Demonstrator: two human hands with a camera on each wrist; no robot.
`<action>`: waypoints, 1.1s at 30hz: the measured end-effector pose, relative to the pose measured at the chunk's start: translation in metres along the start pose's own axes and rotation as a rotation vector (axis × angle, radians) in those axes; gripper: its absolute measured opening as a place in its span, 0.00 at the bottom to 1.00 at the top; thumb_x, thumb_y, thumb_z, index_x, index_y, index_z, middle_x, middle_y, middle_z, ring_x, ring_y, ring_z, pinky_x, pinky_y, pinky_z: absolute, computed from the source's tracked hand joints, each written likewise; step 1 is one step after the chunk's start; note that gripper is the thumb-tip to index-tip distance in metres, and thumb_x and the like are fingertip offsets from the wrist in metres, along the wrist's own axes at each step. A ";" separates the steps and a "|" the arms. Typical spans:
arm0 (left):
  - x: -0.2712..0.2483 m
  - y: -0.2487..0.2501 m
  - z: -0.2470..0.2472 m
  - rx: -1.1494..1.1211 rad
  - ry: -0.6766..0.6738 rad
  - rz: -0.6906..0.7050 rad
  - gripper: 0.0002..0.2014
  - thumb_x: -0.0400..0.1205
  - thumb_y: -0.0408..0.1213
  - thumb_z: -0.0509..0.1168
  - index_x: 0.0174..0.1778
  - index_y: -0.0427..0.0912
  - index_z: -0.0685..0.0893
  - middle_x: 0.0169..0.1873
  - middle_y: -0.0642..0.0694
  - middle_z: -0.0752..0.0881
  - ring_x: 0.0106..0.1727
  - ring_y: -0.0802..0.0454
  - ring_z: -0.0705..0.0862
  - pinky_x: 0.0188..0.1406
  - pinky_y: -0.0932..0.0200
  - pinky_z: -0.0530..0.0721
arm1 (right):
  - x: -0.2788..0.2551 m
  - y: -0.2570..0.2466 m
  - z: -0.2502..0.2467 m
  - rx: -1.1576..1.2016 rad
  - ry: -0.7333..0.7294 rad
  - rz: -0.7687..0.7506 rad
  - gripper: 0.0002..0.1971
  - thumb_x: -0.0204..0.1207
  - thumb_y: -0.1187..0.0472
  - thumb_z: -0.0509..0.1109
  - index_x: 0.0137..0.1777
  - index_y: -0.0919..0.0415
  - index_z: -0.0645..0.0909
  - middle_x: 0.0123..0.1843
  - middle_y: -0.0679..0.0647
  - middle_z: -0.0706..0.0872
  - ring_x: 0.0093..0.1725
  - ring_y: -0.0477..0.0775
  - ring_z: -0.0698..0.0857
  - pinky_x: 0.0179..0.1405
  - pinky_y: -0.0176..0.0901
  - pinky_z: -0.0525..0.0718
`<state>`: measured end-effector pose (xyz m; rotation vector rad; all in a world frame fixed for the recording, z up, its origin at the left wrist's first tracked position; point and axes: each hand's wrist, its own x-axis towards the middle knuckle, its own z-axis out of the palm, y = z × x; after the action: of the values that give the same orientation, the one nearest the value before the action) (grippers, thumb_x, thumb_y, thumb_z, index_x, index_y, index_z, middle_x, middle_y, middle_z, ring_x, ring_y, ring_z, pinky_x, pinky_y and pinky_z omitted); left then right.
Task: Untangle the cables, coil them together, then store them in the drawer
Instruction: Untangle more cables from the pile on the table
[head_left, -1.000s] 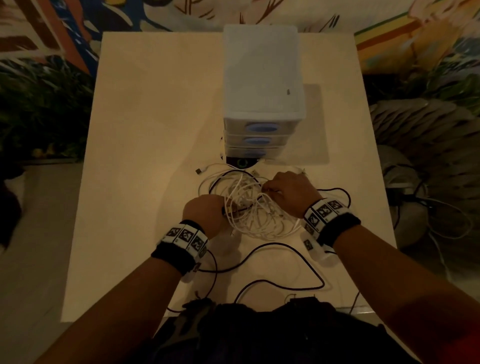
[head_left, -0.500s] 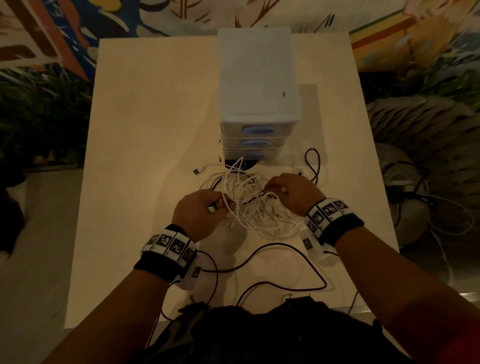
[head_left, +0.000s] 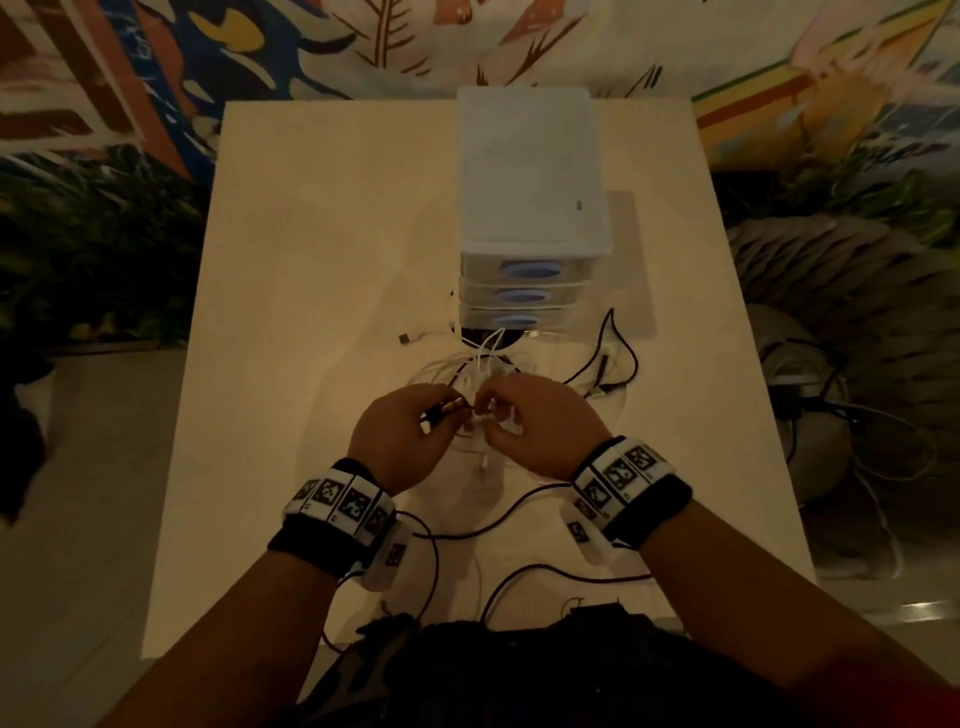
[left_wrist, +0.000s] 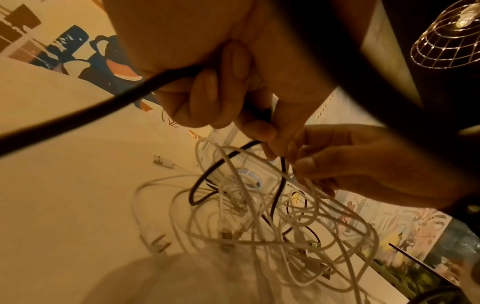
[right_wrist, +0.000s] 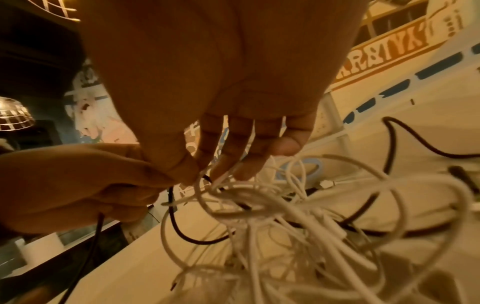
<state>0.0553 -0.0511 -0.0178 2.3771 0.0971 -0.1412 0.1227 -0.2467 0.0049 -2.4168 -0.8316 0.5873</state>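
A tangle of white cables (head_left: 485, 364) hangs between my hands, just in front of the drawer unit (head_left: 530, 208), whose three blue-handled drawers are shut. My left hand (head_left: 441, 413) grips a black cable (left_wrist: 78, 115) at its plug, fingers curled round it. My right hand (head_left: 485, 410) pinches strands of the white tangle (right_wrist: 298, 216) with thumb and fingertips. The two hands nearly touch. The black cable (head_left: 483, 530) trails in loops over the table towards my body, and another black loop (head_left: 618, 338) lies to the right of the drawers.
The pale table (head_left: 311, 260) has bare room on its left half and behind the drawer unit. A loose USB plug (head_left: 405, 339) lies left of the drawers. Plants stand off the left edge; a woven object and floor cables (head_left: 831, 415) lie off the right.
Both hands have risen and come together towards me, lifting the white tangle off the table. The black loop on the right has slid out beside the drawers.
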 end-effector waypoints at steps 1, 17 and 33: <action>-0.001 -0.001 -0.003 -0.015 0.006 -0.004 0.05 0.85 0.49 0.68 0.50 0.58 0.90 0.42 0.60 0.89 0.42 0.62 0.82 0.42 0.66 0.77 | -0.002 0.002 0.002 -0.012 0.029 0.028 0.12 0.75 0.41 0.62 0.53 0.44 0.79 0.43 0.43 0.83 0.44 0.51 0.84 0.45 0.54 0.84; -0.015 -0.019 -0.027 -0.115 0.175 0.001 0.08 0.84 0.47 0.70 0.58 0.64 0.86 0.34 0.58 0.85 0.40 0.61 0.85 0.36 0.61 0.79 | -0.003 0.007 0.007 -0.211 0.303 0.046 0.09 0.78 0.47 0.70 0.48 0.49 0.89 0.44 0.50 0.76 0.46 0.56 0.77 0.45 0.51 0.76; -0.007 0.016 -0.030 -0.001 0.095 0.048 0.13 0.81 0.56 0.63 0.51 0.59 0.91 0.40 0.59 0.91 0.41 0.57 0.87 0.43 0.55 0.87 | -0.001 0.011 0.007 -0.343 0.000 0.185 0.20 0.87 0.39 0.55 0.64 0.45 0.84 0.56 0.53 0.78 0.57 0.60 0.79 0.52 0.53 0.72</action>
<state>0.0526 -0.0416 0.0155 2.3825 0.0856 -0.0053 0.1225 -0.2528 -0.0070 -2.8280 -0.7646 0.5489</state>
